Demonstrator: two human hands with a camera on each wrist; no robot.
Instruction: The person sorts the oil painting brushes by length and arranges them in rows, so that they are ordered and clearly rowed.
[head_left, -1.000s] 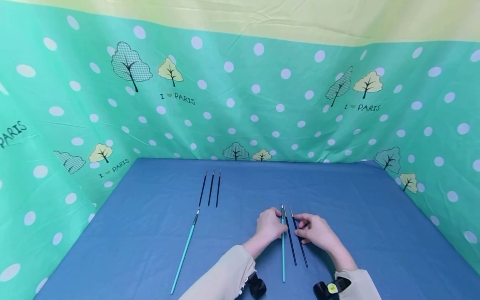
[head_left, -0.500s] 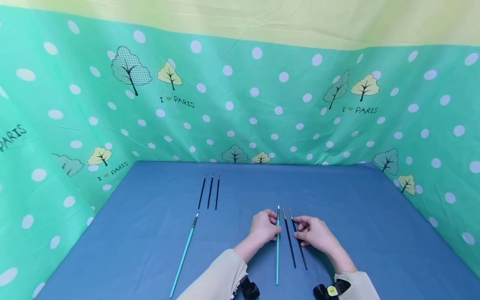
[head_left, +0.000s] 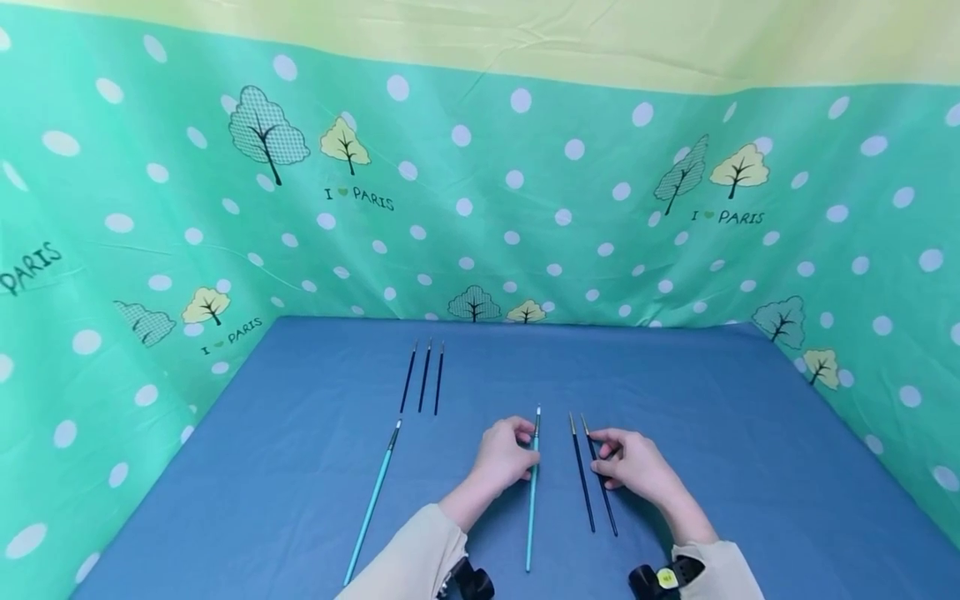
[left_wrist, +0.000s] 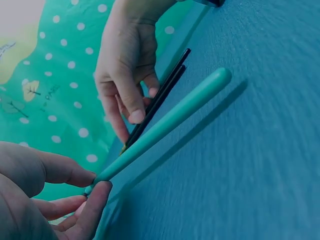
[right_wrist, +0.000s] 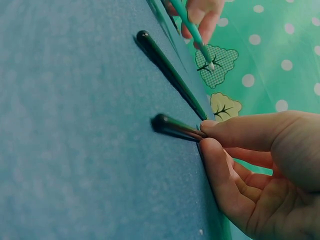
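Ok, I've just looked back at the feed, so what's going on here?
A person is handling paintbrushes over a blue surface. The left hand pinches a teal brush, and the right hand pinches a dark brush. Another dark brush lies between the two held ones. Off to the left lies a second teal brush, with three smaller dark brushes side by side behind it.

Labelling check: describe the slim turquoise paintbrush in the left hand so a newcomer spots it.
On the blue cloth tabletop, find the person's bare left hand, near the middle. It pinches the slim turquoise paintbrush with a white tip. Unlike the other turquoise paintbrush lying farther left, this one is held.
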